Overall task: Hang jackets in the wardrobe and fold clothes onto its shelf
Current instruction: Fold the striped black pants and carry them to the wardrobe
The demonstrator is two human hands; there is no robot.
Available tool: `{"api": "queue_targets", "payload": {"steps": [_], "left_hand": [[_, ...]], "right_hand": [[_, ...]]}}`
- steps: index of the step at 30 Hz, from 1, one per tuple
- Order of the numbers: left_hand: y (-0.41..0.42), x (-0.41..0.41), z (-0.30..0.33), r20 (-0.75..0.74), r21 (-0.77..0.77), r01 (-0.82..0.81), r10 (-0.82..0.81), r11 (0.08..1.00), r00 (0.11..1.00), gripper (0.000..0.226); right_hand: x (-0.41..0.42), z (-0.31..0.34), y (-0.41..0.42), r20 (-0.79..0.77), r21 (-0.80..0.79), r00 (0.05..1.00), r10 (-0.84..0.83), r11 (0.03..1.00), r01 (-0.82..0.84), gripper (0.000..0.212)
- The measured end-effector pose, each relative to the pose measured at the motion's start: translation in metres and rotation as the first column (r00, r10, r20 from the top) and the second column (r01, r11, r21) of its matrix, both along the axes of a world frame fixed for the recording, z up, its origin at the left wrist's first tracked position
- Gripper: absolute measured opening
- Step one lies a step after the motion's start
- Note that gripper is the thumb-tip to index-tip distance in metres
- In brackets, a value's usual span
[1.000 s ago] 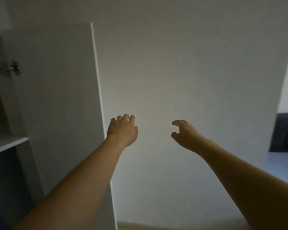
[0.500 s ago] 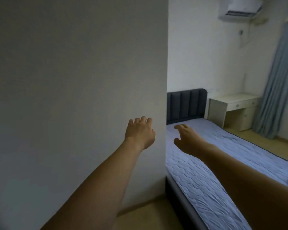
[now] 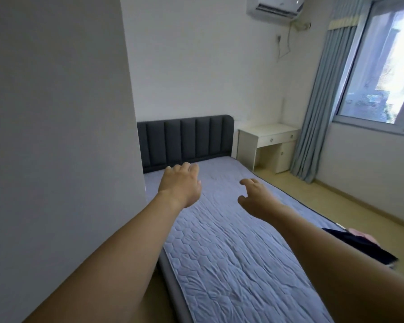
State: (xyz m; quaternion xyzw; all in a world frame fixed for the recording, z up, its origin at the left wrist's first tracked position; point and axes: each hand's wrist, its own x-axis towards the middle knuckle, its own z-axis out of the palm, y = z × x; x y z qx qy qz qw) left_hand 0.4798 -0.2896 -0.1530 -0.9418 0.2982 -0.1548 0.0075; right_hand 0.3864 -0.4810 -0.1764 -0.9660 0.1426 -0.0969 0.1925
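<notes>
Wall panel (image 3: 56,136): large pale surface filling the left of the view; whether it is room wall or the wardrobe's side cannot be told. No wardrobe opening, rail or shelf is in view.

Bed (image 3: 231,241): blue-grey quilted cover, mostly bare, running from the lower centre up to a dark padded headboard (image 3: 184,138).

Window (image 3: 383,66) with blue curtain (image 3: 317,113), right side; air conditioner (image 3: 275,5) above; small white desk (image 3: 268,143) just beside the headboard.

Arms: both stretched forward over the bed. Left hand (image 3: 181,185) seen from the back, fingers loosely bent, holding nothing. Right hand (image 3: 257,197) with fingers relaxed and slightly spread, holding nothing.

Dark garment (image 3: 359,247): the only clothing visible, lying at the bed's right edge, well apart from both hands and partly covered by the right forearm. A pale pinkish item (image 3: 362,234) touches its far side; its nature cannot be made out.

Step in hand, as a judgement: fetching the next piece from the bed. To do it well, the person should turn further right so the whole garment is in sight, take it at collar or shoulders rather than mid-cloth, and lift it clear of the pink item so that nothing drags along.

Hidden: the garment's type, jacket or foldable, cannot be told; its near end is cut off by the arm.
</notes>
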Motion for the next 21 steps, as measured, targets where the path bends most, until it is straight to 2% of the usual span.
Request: {"api": "queue_targets", "payload": {"steps": [6,11,14,21], "left_hand": [[-0.123,0.016,-0.011,-0.103,0.036,-0.037,0.041,0.999,0.994,0.053],[-0.262,0.011,-0.046,-0.263,0.048,-0.024,0.036,0.999,0.964,0.053],[-0.361,-0.003,-0.066,-0.267,0.077,0.024,-0.002,0.997,0.964,0.052],[-0.57,-0.032,-0.075,-0.258,0.019,0.169,-0.159,0.985,0.953,0.054]], "right_hand": [[0.001,-0.014,-0.126,0.028,0.063,0.999,-0.035,0.997,0.033,0.055],[-0.027,-0.052,-0.26,-0.054,0.098,0.993,-0.104,0.989,0.109,0.055],[-0.04,-0.07,-0.354,-0.089,0.115,0.985,-0.146,0.981,0.156,0.055],[-0.061,-0.089,-0.552,-0.137,0.179,0.975,-0.175,0.964,0.199,0.056]]}}
